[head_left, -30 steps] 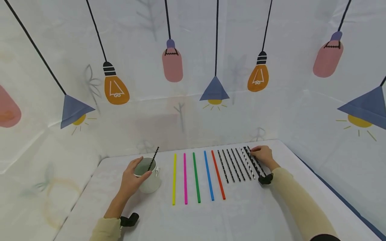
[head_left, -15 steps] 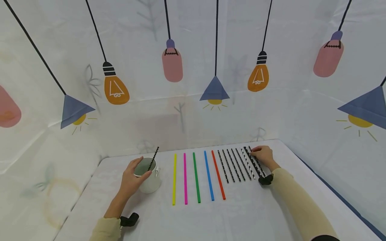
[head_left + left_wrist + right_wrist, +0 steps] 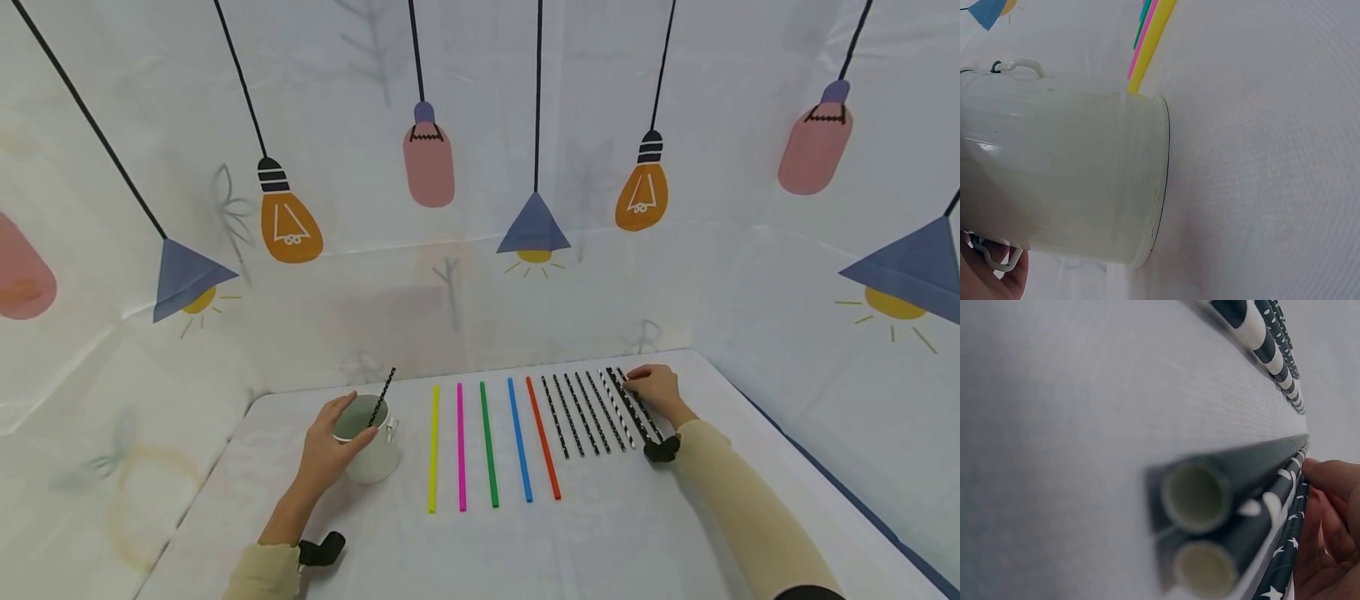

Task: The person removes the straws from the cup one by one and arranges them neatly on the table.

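Note:
My left hand [image 3: 326,446] holds a white enamel mug [image 3: 375,462] at the left of the table. In the left wrist view the mug [image 3: 1066,169] shows a small handle on either side, and fingers [image 3: 1015,275] curl by the lower one. A black patterned straw [image 3: 385,389] leans in the mug. At the far right, my right hand [image 3: 656,390] pinches a black straw near its far end. The right wrist view shows this star-patterned straw [image 3: 1290,544] against the fingers, beside a plain black straw [image 3: 1241,472] and a white-spotted one [image 3: 1254,531].
Between the hands lie yellow [image 3: 433,450], pink [image 3: 461,450], green [image 3: 489,446], blue [image 3: 520,442] and red [image 3: 543,437] straws in a row. Several thin black patterned straws [image 3: 581,417] and a striped one [image 3: 617,408] follow. A printed cloth wall [image 3: 480,317] stands behind.
Almost nothing differs. The rightmost straw's far end has shifted very slightly right under the right hand; the left hand stays on the mug.

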`<state>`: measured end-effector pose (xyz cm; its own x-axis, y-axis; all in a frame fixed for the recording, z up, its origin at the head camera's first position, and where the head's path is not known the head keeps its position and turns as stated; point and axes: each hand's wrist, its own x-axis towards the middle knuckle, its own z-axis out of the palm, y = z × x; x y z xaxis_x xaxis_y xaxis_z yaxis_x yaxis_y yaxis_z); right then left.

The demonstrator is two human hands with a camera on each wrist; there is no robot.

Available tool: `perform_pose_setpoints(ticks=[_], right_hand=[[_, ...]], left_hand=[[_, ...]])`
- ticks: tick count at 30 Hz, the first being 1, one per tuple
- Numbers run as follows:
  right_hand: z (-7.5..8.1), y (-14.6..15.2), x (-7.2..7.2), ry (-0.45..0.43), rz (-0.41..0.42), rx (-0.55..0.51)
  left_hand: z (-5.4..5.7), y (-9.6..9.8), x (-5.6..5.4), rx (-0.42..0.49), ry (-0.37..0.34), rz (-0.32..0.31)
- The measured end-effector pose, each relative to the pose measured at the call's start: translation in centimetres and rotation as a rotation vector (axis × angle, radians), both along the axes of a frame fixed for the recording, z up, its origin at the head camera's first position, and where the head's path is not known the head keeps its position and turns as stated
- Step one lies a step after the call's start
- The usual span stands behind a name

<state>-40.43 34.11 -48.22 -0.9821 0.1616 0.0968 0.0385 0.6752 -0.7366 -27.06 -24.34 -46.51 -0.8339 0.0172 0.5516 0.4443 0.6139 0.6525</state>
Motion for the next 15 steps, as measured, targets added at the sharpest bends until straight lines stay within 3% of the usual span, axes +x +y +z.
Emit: perform_pose_setpoints(ticks=[15], right_hand=[[0.01, 0.2, 0.19, -0.004, 0.002, -0.018]], left_hand=[[0.06, 0.03, 0.06, -0.002, -0.009, 0.007]])
